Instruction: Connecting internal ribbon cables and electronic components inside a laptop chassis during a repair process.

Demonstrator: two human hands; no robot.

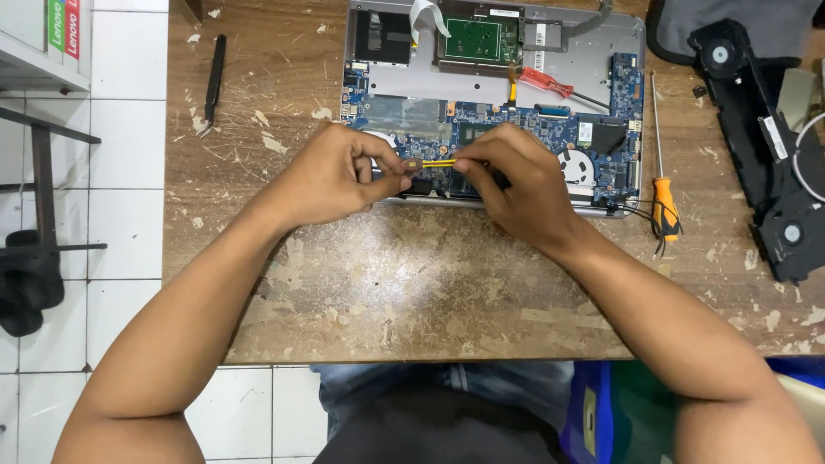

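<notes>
Head view: at frame centre both hands meet over the near edge of an opened laptop [494,82] on a worn wooden table [430,283]. The left hand [331,176] pinches a small round brown part [412,163] between thumb and fingers. The right hand [516,180] grips a thin yellow tool [440,161], its tip touching that part, just above the blue board [516,120]. A red screwdriver [550,84] lies on the laptop, upper centre. An orange screwdriver [663,202] lies right of the laptop. Black tweezers [214,73] rest upper left. A black fan unit [765,146] sits at far right.
</notes>
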